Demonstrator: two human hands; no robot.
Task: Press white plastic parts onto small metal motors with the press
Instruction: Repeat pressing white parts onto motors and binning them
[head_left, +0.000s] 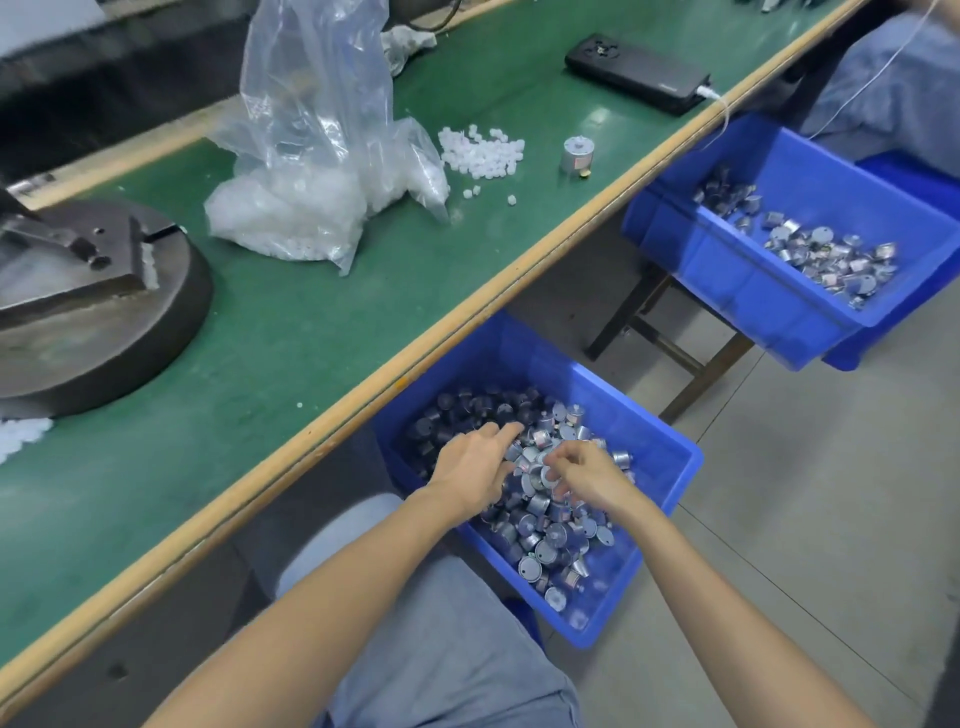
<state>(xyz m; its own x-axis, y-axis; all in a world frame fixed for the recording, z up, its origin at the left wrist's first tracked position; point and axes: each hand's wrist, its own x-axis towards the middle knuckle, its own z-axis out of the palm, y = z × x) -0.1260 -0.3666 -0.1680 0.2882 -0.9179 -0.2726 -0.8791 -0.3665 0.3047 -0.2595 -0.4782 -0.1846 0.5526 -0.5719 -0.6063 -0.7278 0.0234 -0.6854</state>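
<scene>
Green bench (291, 332), carrying the round press base (104, 332) at its left end, within reach of the seat. Two blue bins are sitting below the bench edge: I am working in the near bin (597, 616), which is holding the heap of metal motors (545, 535); the far bin (737, 270) is holding more. One plastic bag (311, 156) is feeding a loose pile of white plastic parts (480, 153) beside one single motor (575, 155). My left hand (475, 462) and right hand (589, 475) are digging into the heap, fingers curling; I cannot tell whether either is grasping a motor.
</scene>
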